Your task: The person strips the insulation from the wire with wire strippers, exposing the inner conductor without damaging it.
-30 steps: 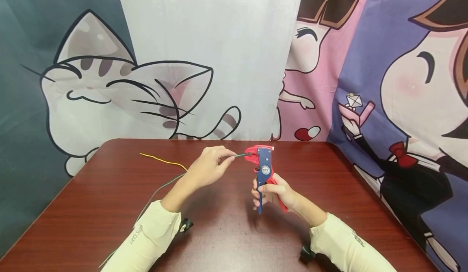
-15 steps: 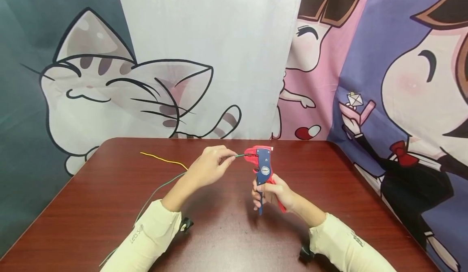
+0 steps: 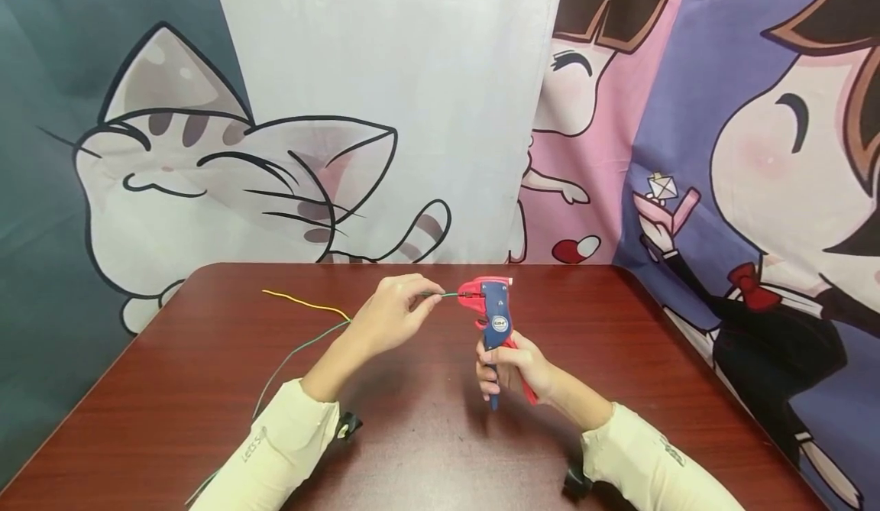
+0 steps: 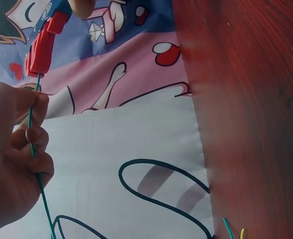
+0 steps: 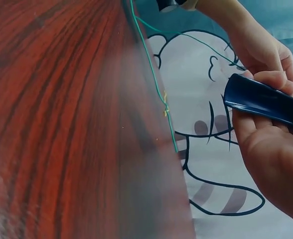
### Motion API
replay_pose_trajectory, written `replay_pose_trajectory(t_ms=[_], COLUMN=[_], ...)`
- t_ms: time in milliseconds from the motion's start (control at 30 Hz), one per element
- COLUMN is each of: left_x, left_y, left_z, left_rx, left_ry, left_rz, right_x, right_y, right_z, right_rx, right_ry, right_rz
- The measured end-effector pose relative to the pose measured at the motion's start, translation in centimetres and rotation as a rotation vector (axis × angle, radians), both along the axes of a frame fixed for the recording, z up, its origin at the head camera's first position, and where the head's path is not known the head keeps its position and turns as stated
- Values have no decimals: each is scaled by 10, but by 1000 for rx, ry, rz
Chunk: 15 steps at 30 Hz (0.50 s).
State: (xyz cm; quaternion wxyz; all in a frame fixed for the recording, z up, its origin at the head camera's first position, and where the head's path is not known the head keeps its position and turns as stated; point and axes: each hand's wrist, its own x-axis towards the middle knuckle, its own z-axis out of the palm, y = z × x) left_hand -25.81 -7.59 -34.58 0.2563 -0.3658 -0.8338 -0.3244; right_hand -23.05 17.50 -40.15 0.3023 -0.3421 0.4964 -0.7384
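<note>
Pinching the green wire [image 3: 450,295] between thumb and fingertips with the left grip [image 3: 395,312], just left of the wire stripper [image 3: 496,305]. In the left wrist view, trailing down from there along the curled fingers and on past the palm. Reaching right in a short visible stretch to the slot in the stripper's red nose; impossible to tell whether clamped inside.

Grasping the wire stripper by its handles with the right grip [image 3: 516,370], with fingers wrapped round the blue handle and thumb laid across it. Held upright above the right-centre part of the dark red wood-grain surface [image 3: 426,457], with nose turned left and a round pale label on the blue body.

On the left part of the surface, a yellow wire [image 3: 308,305], slightly wavy, running from the far left to the left forearm. Close by in the right wrist view, a green strand [image 5: 149,62] along the surface, with another rising to the left grip; impossible to tell whether joined.

Around both forearms, pale sleeves [image 3: 649,454] with small dark lettering. Beyond the far edge, a cartoon backdrop [image 3: 385,60] with a smiling cat on the left.
</note>
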Motion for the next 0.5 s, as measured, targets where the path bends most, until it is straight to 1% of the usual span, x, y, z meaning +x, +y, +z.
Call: replay_pose_trajectory(t_ms=[100, 300, 500], left_x=[1, 3, 3], left_y=[2, 4, 4], left_z=[0, 0, 1], left_rx=[-6, -4, -7], left_ry=[15, 69, 89], left_rz=[24, 67, 79], right_x=[3, 8, 9], right_y=[-1, -5, -8], right_z=[0, 3, 2], right_rx=[-3, -26, -47], right_ry=[-1, -22, -39], right_rz=[4, -2, -2])
